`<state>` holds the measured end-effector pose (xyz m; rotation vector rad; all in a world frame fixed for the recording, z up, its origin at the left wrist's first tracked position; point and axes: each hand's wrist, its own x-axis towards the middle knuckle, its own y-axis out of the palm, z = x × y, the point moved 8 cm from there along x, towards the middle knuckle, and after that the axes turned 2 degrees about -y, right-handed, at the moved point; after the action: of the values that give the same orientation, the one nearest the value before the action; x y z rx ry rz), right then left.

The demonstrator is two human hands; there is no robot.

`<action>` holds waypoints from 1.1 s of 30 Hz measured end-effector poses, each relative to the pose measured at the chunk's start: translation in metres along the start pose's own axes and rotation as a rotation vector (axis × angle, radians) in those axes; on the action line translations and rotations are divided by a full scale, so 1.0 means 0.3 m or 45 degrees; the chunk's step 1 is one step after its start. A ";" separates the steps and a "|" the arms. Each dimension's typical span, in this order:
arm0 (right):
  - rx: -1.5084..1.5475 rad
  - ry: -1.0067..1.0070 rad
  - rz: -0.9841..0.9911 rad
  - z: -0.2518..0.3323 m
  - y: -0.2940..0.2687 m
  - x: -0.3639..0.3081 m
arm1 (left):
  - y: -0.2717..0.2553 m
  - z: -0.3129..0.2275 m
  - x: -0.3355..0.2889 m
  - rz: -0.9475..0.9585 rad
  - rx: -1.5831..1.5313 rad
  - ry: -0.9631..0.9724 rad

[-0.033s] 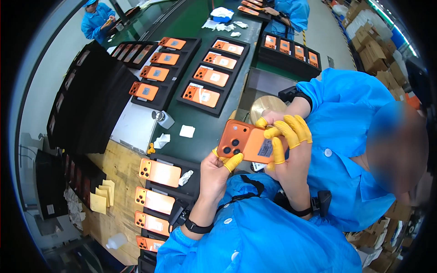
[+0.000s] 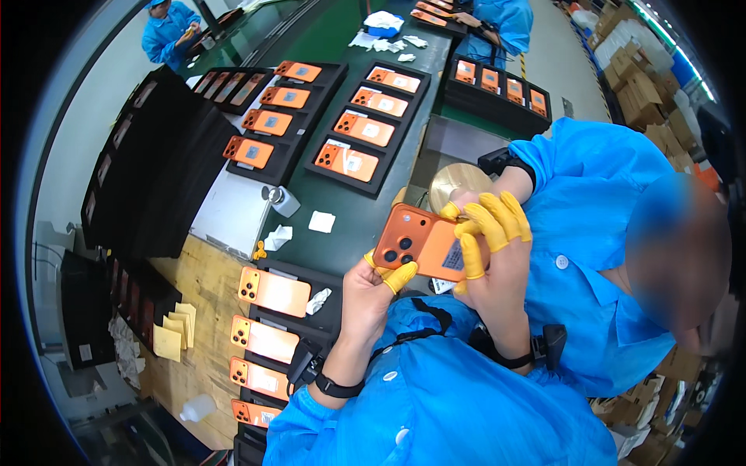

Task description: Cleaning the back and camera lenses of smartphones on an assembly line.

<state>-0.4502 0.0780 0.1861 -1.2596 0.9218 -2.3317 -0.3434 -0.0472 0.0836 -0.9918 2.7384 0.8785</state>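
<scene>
I hold an orange phone in both hands above my lap, its back up and its camera cluster to the left. My left hand, with yellow fingertip covers and a black wristband, grips the phone's lower left corner. My right hand, also with yellow fingertip covers, wraps the phone's right end, fingers resting on its back. Just behind the phone, a co-worker's hand reaches in beside a round tan disc.
A co-worker in a blue coat sits close at my right. Black trays of orange phones lie on the green table, another tray by my left arm. Stacked black trays, white cloths and yellow pads lie at the left.
</scene>
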 end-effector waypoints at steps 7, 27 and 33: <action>0.070 -0.131 0.356 0.059 0.104 0.046 | -0.027 -0.055 -0.039 0.085 -0.081 0.042; 0.509 -0.246 0.329 0.171 0.076 0.161 | -0.071 -0.226 -0.041 0.234 -0.043 0.387; 0.584 -0.322 0.343 0.205 0.058 0.220 | -0.063 -0.275 -0.042 0.241 -0.091 0.456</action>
<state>-0.4355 0.0047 0.2394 -1.1213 0.4100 -1.9647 -0.3137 -0.0974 0.1462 -1.0004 3.1661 0.9088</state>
